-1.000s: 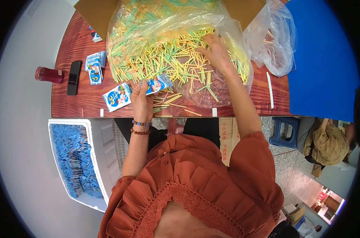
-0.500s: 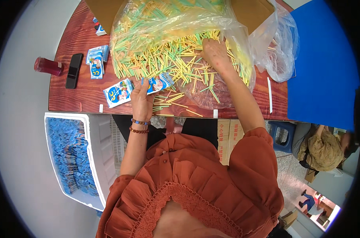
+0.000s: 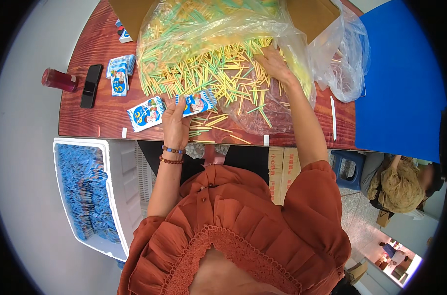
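My left hand (image 3: 175,124) grips a small blue and white packet (image 3: 198,102) at the table's near edge. A second like packet (image 3: 145,113) lies just left of that hand. My right hand (image 3: 271,64) reaches into a big heap of thin yellow and green sticks (image 3: 203,69) spilling from a clear plastic bag (image 3: 218,29); its fingers rest among the sticks and I cannot tell whether they pinch any. Loose sticks lie scattered on the wood between the two hands.
A small stack of packets (image 3: 119,73), a black phone (image 3: 91,86) and a dark red bottle (image 3: 59,80) lie on the red-brown table (image 3: 93,120) at left. A white bin (image 3: 116,196) of blue packets stands below. Another clear bag (image 3: 349,54) sits right; a person (image 3: 400,184) crouches beyond.
The view has shifted slightly. My right hand has moved a little among the sticks; my left hand keeps hold of the packet in the same spot.
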A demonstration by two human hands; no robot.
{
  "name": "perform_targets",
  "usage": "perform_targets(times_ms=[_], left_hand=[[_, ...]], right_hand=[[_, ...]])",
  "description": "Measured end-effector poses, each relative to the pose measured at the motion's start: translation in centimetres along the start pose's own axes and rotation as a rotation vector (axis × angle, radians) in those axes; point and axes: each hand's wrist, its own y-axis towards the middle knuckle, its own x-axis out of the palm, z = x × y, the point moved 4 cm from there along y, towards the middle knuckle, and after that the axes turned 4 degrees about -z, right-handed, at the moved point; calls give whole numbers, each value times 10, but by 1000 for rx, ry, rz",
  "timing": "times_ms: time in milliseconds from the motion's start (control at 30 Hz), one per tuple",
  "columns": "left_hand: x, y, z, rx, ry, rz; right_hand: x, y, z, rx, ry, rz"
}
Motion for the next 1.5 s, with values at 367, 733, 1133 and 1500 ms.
perform_targets(times_ms=[367, 733, 1133, 1500], left_hand=[[14, 2, -1, -9, -28, -35], [43, 26, 25, 107, -77, -53], [79, 68, 12, -99, 429, -83], [47, 53, -1, 75, -529, 36]], right_hand=[[2, -36, -46, 281, 1469, -124], [30, -66, -110, 182, 1166, -904], [65, -52, -141, 23, 1408, -1039], [64, -69, -204, 133, 1647, 308]])
